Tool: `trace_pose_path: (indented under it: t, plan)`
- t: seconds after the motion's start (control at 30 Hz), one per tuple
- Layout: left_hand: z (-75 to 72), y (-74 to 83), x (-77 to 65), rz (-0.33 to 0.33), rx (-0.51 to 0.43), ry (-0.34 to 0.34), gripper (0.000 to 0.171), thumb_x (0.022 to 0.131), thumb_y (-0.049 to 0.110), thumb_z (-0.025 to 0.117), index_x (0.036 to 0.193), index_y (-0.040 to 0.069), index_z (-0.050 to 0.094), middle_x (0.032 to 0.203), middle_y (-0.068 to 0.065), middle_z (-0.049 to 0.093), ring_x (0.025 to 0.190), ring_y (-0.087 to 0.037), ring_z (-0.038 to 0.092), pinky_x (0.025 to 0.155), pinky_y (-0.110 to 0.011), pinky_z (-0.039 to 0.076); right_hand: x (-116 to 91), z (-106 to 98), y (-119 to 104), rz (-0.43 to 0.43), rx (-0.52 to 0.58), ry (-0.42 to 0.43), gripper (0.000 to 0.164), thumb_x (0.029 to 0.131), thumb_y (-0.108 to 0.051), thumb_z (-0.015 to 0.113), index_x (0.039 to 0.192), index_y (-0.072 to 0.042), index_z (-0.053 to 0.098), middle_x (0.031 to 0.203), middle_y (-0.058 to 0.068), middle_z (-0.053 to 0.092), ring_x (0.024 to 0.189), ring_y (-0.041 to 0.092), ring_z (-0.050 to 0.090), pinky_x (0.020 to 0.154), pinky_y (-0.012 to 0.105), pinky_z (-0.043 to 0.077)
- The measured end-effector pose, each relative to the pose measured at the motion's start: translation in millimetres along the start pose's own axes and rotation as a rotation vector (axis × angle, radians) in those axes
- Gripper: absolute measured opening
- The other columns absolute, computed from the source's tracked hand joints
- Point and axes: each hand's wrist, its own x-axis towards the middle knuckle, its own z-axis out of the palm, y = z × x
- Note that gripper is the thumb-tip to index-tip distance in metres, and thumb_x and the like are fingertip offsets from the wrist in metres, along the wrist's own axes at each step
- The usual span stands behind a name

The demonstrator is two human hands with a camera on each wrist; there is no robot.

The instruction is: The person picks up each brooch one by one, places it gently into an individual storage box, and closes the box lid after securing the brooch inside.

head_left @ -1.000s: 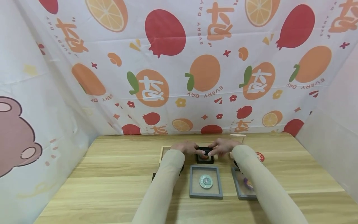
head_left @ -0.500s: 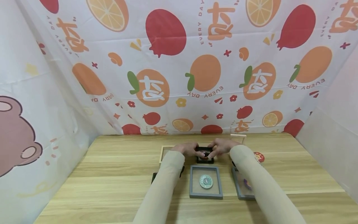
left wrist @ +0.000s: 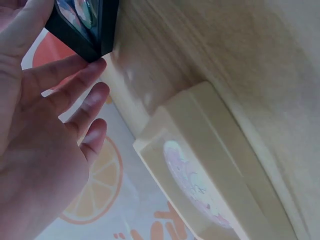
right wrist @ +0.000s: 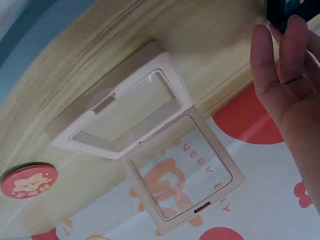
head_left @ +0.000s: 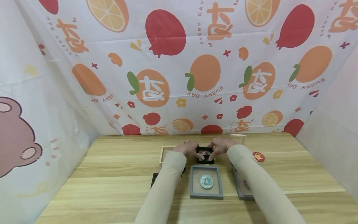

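Note:
Both hands grip a small black display case (head_left: pixel 205 161) near the back middle of the table. In the head view the left hand (head_left: pixel 190 149) has its left side, and the right hand (head_left: pixel 221 146) has its right side; both thumbs meet its near edge. The left wrist view shows the left hand (left wrist: pixel 55 105) with fingertips at a corner of the black case (left wrist: pixel 90 50), which has a colourful badge inside. In the right wrist view, fingertips of the right hand (right wrist: pixel 295 75) touch the case's dark corner (right wrist: pixel 282 17). Fingers partly hide the case.
A grey case (head_left: pixel 206 196) with a green round badge (head_left: pixel 206 181) lies nearer. Another grey case (head_left: pixel 246 197) is partly under the right sleeve. A cream case (left wrist: pixel 220 135) holds a pink badge. A pale case (right wrist: pixel 142 105) stands open beside a red badge (right wrist: pixel 30 181).
Both thumbs have moved from the middle of the black case to its near edge and spread slightly apart. The dark part raised under the thumbs now lies lower.

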Motion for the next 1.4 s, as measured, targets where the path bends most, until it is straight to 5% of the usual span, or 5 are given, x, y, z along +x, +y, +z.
trace_pose_path:
  t: [0.13, 0.43, 0.87, 1.27, 1.4]
  plan:
    - [-0.8, 0.5, 0.2, 0.020, -0.021, 0.018, 0.041, 0.086, 0.045, 0.080, 0.107, 0.012, 0.068, 0.096, 0.001, 0.062, 0.087, -0.019, 0.050, 0.087, -0.037, 0.037, 1.1, 1.0, -1.1, -0.027, -0.019, 0.002, 0.065, 0.082, -0.029, 0.087, 0.136, -0.001, 0.063, 0.133, 0.016, 0.063, 0.124, 0.033, 0.057, 0.100, 0.047, 0.049]
    - [-0.9, 1.4, 1.2, 0.024, 0.008, 0.022, 0.042, 0.085, 0.046, 0.080, 0.106, 0.012, 0.068, 0.094, 0.003, 0.061, 0.084, -0.017, 0.050, 0.087, -0.036, 0.036, 1.4, 1.6, -3.2, -0.028, -0.026, 0.019, 0.063, 0.082, -0.028, 0.087, 0.134, 0.000, 0.064, 0.137, 0.017, 0.061, 0.129, 0.034, 0.053, 0.104, 0.048, 0.046]
    - [2.7, 6.4, 3.1, 0.020, 0.108, 0.035, 0.047, 0.085, 0.049, 0.079, 0.112, 0.012, 0.070, 0.099, 0.003, 0.061, 0.086, -0.015, 0.051, 0.085, -0.033, 0.038, -0.2, 3.5, -2.2, -0.024, -0.025, 0.041, 0.063, 0.081, -0.027, 0.088, 0.133, 0.001, 0.064, 0.137, 0.016, 0.061, 0.126, 0.030, 0.055, 0.103, 0.047, 0.046]
    - [6.1, 6.8, 0.8, 0.032, 0.097, 0.058, 0.051, 0.083, 0.047, 0.082, 0.116, 0.010, 0.070, 0.104, 0.001, 0.061, 0.091, -0.016, 0.054, 0.087, -0.034, 0.037, 0.1, 7.4, -0.9, -0.041, -0.039, 0.066, 0.054, 0.079, -0.028, 0.089, 0.120, 0.000, 0.070, 0.136, 0.010, 0.063, 0.117, 0.023, 0.058, 0.093, 0.038, 0.051]
    - [5.9, 8.9, 0.5, 0.021, 0.087, 0.060, 0.050, 0.083, 0.046, 0.082, 0.115, 0.010, 0.069, 0.106, -0.001, 0.061, 0.095, -0.018, 0.055, 0.089, -0.035, 0.037, -1.2, 7.4, -0.9, -0.043, -0.024, 0.064, 0.057, 0.079, -0.027, 0.089, 0.124, 0.001, 0.069, 0.136, 0.011, 0.063, 0.122, 0.026, 0.058, 0.098, 0.041, 0.050]
